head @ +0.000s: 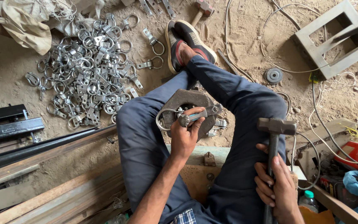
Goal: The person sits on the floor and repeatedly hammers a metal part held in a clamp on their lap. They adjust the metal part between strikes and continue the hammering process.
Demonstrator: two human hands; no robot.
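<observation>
Sandy dirt floor lies under us, and we sit on it with both legs stretched out. Our left hand has its fingers curled tight round a small tool with a blue grip. We press it on a round metal block that rests between our knees, with a wire ring sticking out beside it. Our right hand is wrapped shut round the handle of a hammer, and its head sits up by our right knee. Farther out to the left we see a big pile of shiny ring clips. Long dark metal bars lie near the pile. 1 square metal frame sits far off on the right.
</observation>
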